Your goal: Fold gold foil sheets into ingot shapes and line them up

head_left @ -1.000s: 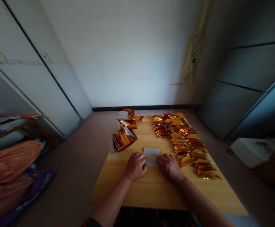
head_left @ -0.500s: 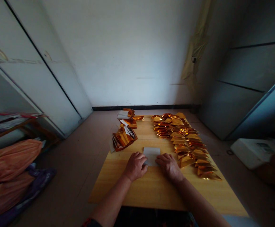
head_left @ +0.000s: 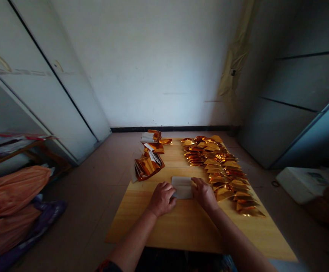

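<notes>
A small sheet of paper [head_left: 182,189], pale side up, lies on the wooden table in front of me with a crease running across it. My left hand [head_left: 162,198] has its fingers curled over the sheet's left edge, thumb tucked close below. At the right edge, my right hand [head_left: 205,192] is closed on the paper near its upper corner, the thumb partly hidden. To the right stand rows of folded gold foil papers [head_left: 223,166]. Beyond my left hand sits a bundle of gold foil sheets [head_left: 149,166] with pale backs.
More foil sheets [head_left: 153,147] and a folded foil piece [head_left: 166,141] lie toward the table's far end. The wooden table [head_left: 181,234] is bounded by a wall behind. Orange cloth [head_left: 17,189] is at the left, and a white box [head_left: 300,183] sits on the floor at right.
My right hand has shifted slightly up and right along the paper's right edge, showing more of the sheet. My left hand stays in place.
</notes>
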`<state>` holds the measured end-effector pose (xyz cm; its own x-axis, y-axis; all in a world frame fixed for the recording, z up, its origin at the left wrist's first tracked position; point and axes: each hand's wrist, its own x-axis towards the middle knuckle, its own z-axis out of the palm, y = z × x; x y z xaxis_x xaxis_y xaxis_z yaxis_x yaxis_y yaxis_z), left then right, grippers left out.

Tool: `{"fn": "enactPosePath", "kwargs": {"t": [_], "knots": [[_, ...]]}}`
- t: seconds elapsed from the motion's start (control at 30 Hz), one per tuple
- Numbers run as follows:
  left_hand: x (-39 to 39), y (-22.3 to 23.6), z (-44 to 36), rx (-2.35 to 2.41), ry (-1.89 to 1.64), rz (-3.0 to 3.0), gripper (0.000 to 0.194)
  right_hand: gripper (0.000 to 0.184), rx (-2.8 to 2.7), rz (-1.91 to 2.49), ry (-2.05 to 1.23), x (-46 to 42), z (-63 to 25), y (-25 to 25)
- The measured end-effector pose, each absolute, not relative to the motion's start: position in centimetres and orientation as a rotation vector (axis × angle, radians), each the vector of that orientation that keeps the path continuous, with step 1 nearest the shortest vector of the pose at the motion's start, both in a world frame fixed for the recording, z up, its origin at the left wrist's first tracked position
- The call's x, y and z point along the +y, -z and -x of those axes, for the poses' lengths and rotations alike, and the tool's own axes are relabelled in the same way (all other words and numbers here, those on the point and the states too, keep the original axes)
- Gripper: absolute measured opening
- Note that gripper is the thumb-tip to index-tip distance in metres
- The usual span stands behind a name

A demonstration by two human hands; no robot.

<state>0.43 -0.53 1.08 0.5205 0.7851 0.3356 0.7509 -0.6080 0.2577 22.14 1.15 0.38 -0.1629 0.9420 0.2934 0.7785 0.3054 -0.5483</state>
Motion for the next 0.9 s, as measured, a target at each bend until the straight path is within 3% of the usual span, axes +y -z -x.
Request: {"fn": "enactPosePath", "kwargs": {"t": [0.2, 0.4, 0.6, 0.9], "knots": [[-0.6, -1.4, -0.5, 1.356, -0.610, -2.675, 0.022, 0.050, -1.720, 1.747, -0.649, 3.9, -21.0, -0.8], [-0.5, -1.4, -0.4, 1.344, -0.596, -2.676, 0.020, 0.064, -1.739, 1.785, -0.738, 5.6, -20.4, -1.9], [-0.5, -1.2, -0.3, 1.341, -0.613, -2.682, 0.021, 0.055, -2.201, 1.744, -0.418, 5.2, -20.3, -3.4], [-0.6, -1.3, -0.5, 1.361, -0.602, -2.698, 0.021, 0.025, -2.639, 1.441, -0.066, 3.7, -20.0, -4.7]]}}
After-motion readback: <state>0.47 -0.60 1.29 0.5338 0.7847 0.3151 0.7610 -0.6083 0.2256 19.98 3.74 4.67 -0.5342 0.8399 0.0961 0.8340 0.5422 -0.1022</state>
